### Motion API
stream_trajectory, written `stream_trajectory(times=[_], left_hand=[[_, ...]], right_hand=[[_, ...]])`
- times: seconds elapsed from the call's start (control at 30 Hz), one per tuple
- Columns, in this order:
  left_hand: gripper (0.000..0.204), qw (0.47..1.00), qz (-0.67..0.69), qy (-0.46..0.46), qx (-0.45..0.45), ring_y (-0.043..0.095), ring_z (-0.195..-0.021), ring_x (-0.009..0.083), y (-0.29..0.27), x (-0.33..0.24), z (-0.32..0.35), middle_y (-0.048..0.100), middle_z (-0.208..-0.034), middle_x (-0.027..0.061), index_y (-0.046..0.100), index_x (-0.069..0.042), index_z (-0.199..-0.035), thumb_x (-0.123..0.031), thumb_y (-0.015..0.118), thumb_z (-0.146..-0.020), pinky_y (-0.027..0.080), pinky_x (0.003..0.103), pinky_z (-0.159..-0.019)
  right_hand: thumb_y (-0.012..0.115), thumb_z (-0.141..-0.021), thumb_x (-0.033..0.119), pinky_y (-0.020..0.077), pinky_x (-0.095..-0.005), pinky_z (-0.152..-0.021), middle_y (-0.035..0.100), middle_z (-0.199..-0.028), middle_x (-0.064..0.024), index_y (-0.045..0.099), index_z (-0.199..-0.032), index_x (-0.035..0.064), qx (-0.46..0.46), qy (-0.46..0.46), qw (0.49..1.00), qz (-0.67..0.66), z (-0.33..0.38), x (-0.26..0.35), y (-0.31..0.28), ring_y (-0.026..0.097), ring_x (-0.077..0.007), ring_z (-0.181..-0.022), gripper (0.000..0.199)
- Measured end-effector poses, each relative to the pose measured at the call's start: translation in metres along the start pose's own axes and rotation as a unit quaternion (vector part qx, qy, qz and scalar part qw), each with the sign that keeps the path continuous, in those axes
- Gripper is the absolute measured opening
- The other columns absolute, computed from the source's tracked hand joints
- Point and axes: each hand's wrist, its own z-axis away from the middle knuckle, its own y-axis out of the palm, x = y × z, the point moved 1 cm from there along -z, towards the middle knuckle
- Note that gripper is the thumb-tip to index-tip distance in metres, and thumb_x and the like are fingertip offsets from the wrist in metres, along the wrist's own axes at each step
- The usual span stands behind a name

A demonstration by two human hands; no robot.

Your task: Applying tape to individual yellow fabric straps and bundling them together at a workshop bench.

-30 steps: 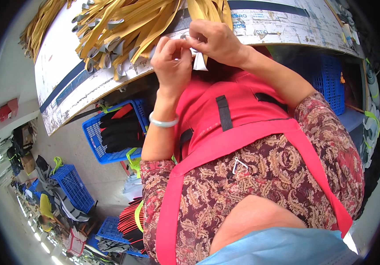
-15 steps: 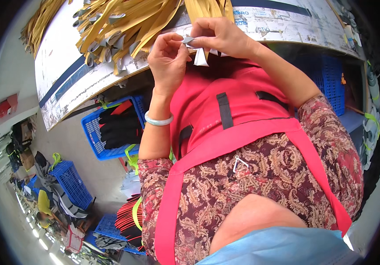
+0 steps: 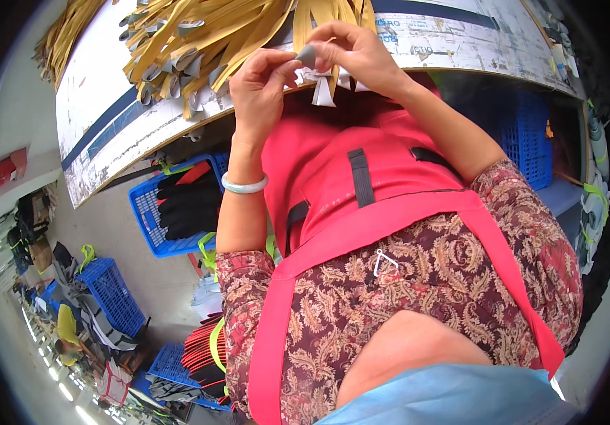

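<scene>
The grey piece (image 3: 307, 56) is up at the desk's (image 3: 454, 49) near edge, between the hands. The left hand (image 3: 271, 85) pinches its left tip between thumb and finger; the right hand (image 3: 358, 58) pinches its right side. It looks light, soft and bendable, hardly fragile, perhaps a little slick; its thin borders seem the best hold. Whether it joins a strip is hidden.

Counted: one grey piece in hand; three bunches of yellow strips (image 3: 248, 42) along the desk, their strips too tangled to number; at least four blue baskets (image 3: 170, 251) below desk level.
</scene>
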Motion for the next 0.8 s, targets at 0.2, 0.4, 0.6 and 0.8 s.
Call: stream_trajectory(times=[0.2,0.4,0.6,0.8], left_hand=[[0.006,0.980,-0.176,0.089,-0.023,0.059,-0.064,0.0130,0.011,-0.004,0.003,0.061,-0.075,0.0069,0.061,0.000,-0.087,0.004,0.065,-0.085,0.048,0.026,-0.058],[0.018,0.889,-0.217,0.199,-0.350,0.063,-0.080,0.0151,-0.101,-0.059,-0.004,0.060,-0.100,0.0116,0.057,0.001,-0.113,-0.009,0.057,-0.098,0.056,0.027,-0.065],[0.010,0.910,-0.371,0.142,-0.116,0.063,-0.081,0.0186,-0.061,-0.029,0.017,0.065,-0.093,0.0077,0.068,-0.004,-0.100,-0.007,0.064,-0.091,0.052,0.031,-0.070],[0.019,0.964,-0.245,0.065,0.077,0.064,-0.074,0.0188,0.022,0.016,0.019,0.066,-0.091,0.0106,0.068,-0.003,-0.100,0.005,0.066,-0.083,0.050,0.028,-0.065]], right_hand=[[0.064,-0.095,0.024,0.0419,-0.0194,-0.057,0.058,-0.071,0.0020,0.066,-0.090,0.0041,0.033,0.047,0.998,-0.023,0.008,0.020,-0.004,0.053,-0.0037,-0.062,0.020],[0.061,-0.097,0.021,0.0448,-0.0202,-0.057,0.057,-0.070,0.0024,0.064,-0.090,0.0043,-0.058,0.012,0.997,0.045,0.009,0.007,-0.061,0.053,-0.0050,-0.061,0.019],[0.065,-0.090,0.014,0.0502,-0.0294,-0.067,0.059,-0.089,-0.0033,0.064,-0.109,0.0098,0.029,-0.056,0.910,0.409,0.040,-0.006,-0.040,0.061,-0.0174,-0.073,0.019],[0.063,-0.086,0.011,0.0523,-0.0409,-0.076,0.057,-0.101,-0.0117,0.054,-0.099,0.0084,0.112,-0.046,0.845,0.520,0.027,-0.011,-0.034,0.062,-0.0347,-0.086,0.016]])
